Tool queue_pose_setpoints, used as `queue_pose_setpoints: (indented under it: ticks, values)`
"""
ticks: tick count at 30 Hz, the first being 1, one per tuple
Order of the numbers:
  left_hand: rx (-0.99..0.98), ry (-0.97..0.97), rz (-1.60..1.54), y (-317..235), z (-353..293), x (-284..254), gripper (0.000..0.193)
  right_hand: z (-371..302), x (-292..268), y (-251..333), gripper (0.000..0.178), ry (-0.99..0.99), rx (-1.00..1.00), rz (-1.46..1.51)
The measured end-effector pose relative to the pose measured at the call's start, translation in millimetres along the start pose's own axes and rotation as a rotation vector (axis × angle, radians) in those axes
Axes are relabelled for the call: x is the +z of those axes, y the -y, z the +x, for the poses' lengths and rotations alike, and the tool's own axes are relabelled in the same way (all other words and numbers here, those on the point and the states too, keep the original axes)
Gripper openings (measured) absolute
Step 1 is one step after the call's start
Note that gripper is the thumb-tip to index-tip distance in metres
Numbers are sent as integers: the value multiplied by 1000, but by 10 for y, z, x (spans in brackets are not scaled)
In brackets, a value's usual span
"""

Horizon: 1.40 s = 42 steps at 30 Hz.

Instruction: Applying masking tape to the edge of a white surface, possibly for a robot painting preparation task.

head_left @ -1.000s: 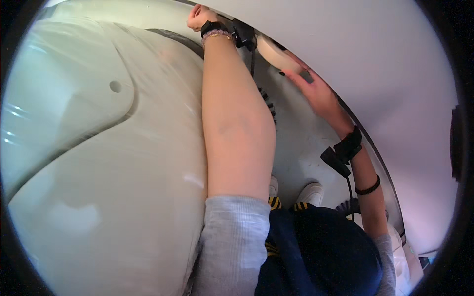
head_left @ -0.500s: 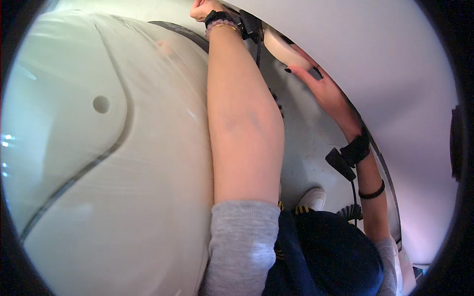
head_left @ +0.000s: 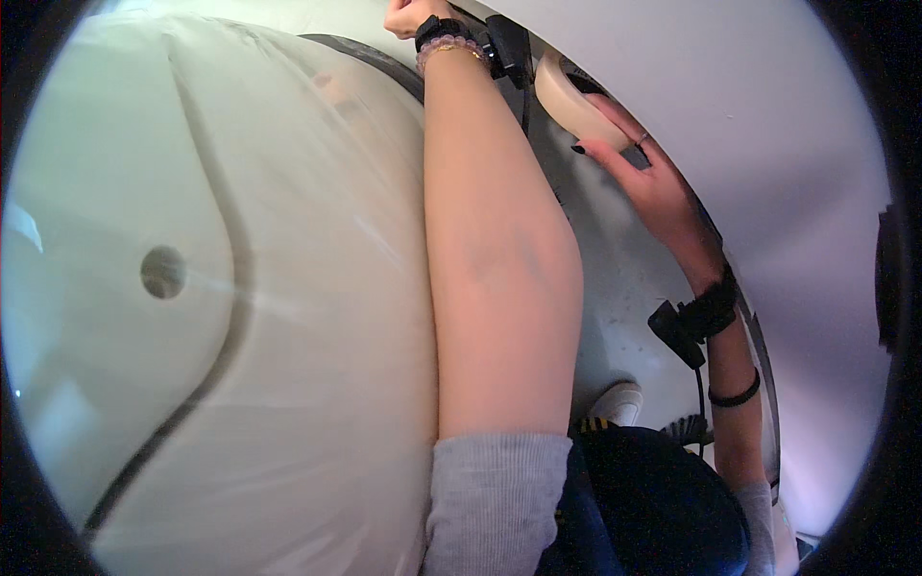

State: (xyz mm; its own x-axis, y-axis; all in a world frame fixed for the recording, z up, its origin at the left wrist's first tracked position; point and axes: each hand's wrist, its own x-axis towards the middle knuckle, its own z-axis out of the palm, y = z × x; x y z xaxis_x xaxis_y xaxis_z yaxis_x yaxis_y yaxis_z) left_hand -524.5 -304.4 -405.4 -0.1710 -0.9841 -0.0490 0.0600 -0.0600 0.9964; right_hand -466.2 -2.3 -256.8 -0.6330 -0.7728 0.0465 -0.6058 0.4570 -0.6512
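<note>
right hand [head_left: 645, 187] — grip on tape roll [head_left: 569, 96]

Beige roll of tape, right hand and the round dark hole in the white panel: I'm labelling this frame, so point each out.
Beige roll of tape [head_left: 567, 96], head view: its flat side.
Right hand [head_left: 653, 187], head view: back of the hand.
Round dark hole [head_left: 163, 272], head view: its centre.

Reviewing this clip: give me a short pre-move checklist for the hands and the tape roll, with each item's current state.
1. Right hand has the tape roll: ok, fingers rest on it.
2. Left hand in view: not ok, mostly cut off by the top edge.
3. Left hand's grasp: cannot tell.
4. Tape's free end visible: cannot tell.
5. Clear plastic sheet lies over the white panel: ok.
6. Wrist strap seated on the right wrist: ok.
</note>
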Motion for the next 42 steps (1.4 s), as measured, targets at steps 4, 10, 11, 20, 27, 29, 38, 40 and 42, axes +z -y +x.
queue_pose_setpoints:
  ticks: [4,10,11,20,27,29,38,40,42]
  values:
    - [18,-1,28,26,42,-45,18,47,47,-24,43,23,-2,79]
    - [20,3,44,-2,96,-81,18,73,4,96,43,67,53,101]
    - [23,7,46,-12,90,-64,18,67,-24,124,43,64,52,101]
    - [40,40,78,-43,32,-69,18,-36,-70,122,43,26,33,92]
    - [62,63,112,-56,17,-109,18,-101,-94,63,43,-29,-21,46]
    - [65,73,111,-49,-19,-87,18,-132,-94,38,43,-34,-5,74]
    - [58,121,100,-36,-181,109,18,-212,-220,-28,42,12,57,-7]
    - [93,82,162,-41,-17,-217,18,-179,-8,-33,43,43,49,112]
    - [104,86,173,-58,-12,-226,17,-189,-2,-62,43,37,36,98]
